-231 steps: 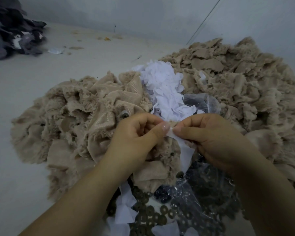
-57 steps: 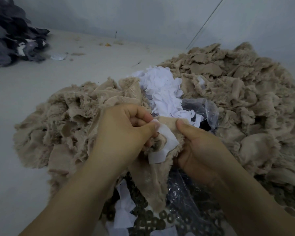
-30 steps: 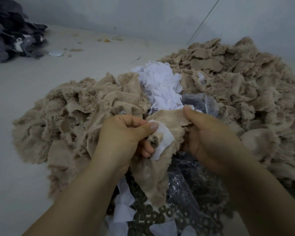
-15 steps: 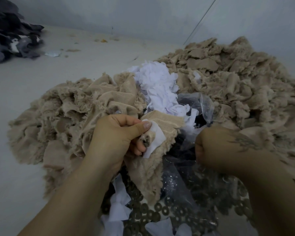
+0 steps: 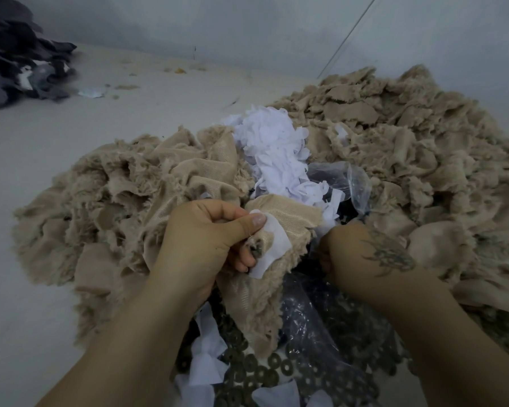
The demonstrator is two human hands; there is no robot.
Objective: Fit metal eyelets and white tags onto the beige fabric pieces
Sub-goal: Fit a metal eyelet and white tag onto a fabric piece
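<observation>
My left hand (image 5: pixel 206 239) grips a beige fabric piece (image 5: pixel 279 218) and pins a white tag (image 5: pixel 276 236) against it with the thumb. A dark eyelet (image 5: pixel 257 250) shows through the tag's hole beside my fingertips. My right hand (image 5: pixel 356 254) is lowered knuckles-up into the clear plastic bag (image 5: pixel 306 312) of dark metal parts, its fingers curled under and hidden, so what they hold cannot be told. Loose metal washers (image 5: pixel 265 374) lie below the fabric piece.
A pile of white tags (image 5: pixel 274 148) sits behind the hands. Heaps of beige fabric pieces spread to the left (image 5: pixel 106 201) and to the right (image 5: pixel 409 148). Dark grey cloth (image 5: pixel 18 60) lies at the far left on the pale surface. White scraps (image 5: pixel 206 353) lie between my forearms.
My right hand has let go of the fabric piece's top edge and dropped down to the right into the plastic bag. My left hand keeps hold of the fabric and tag.
</observation>
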